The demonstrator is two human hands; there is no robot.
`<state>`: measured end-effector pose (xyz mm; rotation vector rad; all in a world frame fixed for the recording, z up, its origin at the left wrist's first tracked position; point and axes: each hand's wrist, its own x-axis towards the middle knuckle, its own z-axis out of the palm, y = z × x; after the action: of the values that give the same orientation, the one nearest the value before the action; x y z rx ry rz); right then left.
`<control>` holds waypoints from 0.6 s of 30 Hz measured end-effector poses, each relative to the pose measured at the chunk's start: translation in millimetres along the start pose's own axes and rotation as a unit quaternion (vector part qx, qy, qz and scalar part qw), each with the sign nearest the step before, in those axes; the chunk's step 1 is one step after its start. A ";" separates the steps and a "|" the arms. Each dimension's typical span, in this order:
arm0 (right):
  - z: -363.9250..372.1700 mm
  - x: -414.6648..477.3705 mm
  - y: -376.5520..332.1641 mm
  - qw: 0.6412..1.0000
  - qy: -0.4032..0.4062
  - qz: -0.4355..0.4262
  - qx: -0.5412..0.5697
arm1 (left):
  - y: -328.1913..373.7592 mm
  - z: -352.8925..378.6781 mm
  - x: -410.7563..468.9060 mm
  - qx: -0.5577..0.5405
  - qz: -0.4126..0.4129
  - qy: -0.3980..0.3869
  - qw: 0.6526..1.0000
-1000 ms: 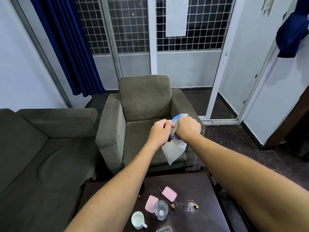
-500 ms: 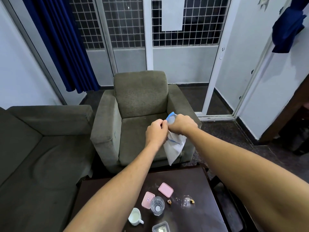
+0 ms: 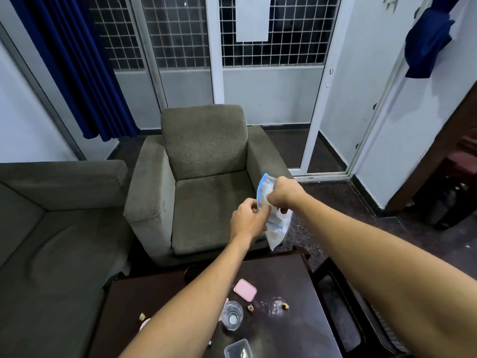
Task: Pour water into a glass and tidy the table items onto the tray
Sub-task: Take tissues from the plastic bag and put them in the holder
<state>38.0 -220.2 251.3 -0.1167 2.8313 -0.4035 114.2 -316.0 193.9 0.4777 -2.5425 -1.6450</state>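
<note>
Both hands, left (image 3: 246, 220) and right (image 3: 283, 193), pinch a clear plastic bag (image 3: 275, 226) held above the table (image 3: 289, 329); glass (image 3: 232, 315), pink lid (image 3: 245, 291) and container (image 3: 238, 349) lie untidied; no tray visible; tidying seemingly barely begun.

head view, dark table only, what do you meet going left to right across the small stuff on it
small crumb near the left edge → clear glass → pink lid → small brown bit → clear wet patch with a tan piece at its right edge. The items partly hidden by the left arm and the clear container at the bottom edge are left out.
</note>
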 end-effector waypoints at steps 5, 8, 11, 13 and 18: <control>13.2 -5.3 7.7 0.998 0.045 -0.014 -0.032 | -1.4 18.7 -8.4 0.068 0.005 -0.017 0.998; 19.5 -10.4 12.8 0.997 0.054 -0.028 -0.057 | -7.2 28.5 -11.6 0.170 0.027 0.022 0.985; 17.9 -9.8 16.6 0.997 0.070 -0.028 -0.015 | -11.9 32.7 -12.4 0.210 0.029 0.051 0.976; 16.3 -12.6 17.9 0.999 0.030 -0.019 -0.017 | -12.8 34.1 -10.9 0.216 0.015 0.063 0.974; 13.9 -6.9 28.4 0.997 0.005 0.018 0.072 | -10.5 37.9 -8.0 0.216 0.013 0.084 0.973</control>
<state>47.3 -195.9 232.2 -0.0341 2.7975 -0.6004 115.4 -284.3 169.3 0.5814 -2.7539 -0.9844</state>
